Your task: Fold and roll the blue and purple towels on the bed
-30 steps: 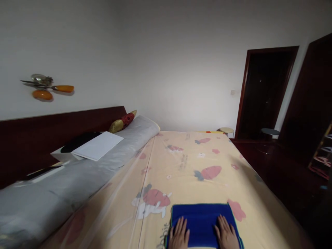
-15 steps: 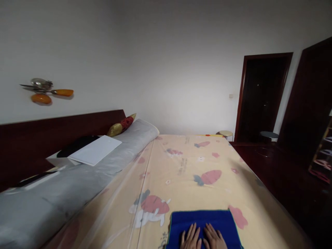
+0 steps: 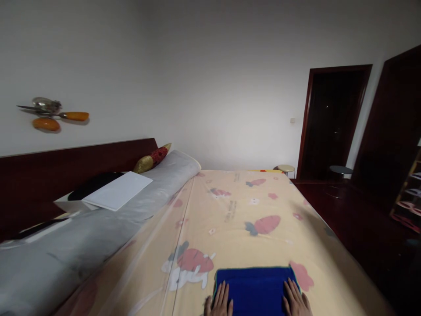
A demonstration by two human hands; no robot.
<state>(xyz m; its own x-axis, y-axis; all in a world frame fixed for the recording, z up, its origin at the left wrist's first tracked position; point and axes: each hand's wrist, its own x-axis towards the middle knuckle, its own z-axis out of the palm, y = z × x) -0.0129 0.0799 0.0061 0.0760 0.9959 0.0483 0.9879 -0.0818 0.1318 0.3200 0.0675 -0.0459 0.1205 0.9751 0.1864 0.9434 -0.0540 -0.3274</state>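
A dark blue cloth [image 3: 255,289] with a thin green edge lies flat on the bed at the bottom of the head view. My left hand [image 3: 219,302] rests palm down on the cloth's left side, fingers stretched out. On the right side of the same cloth lies my right hand [image 3: 295,299], also flat with its fingers extended. Neither hand grips anything. The cloth's near edge and both wrists fall outside the picture.
The bed [image 3: 237,245] has a peach sheet with carrots and rabbits. Along its left side runs grey bedding [image 3: 108,237], bearing a white flat box [image 3: 120,191] and a red-gold cushion [image 3: 153,159]. Two stools [image 3: 340,170] and a shoe rack [image 3: 411,193] stand at the right.
My hands have slid apart over the cloth, the left one to its left edge and the right one to its right edge. The cloth stays in place.
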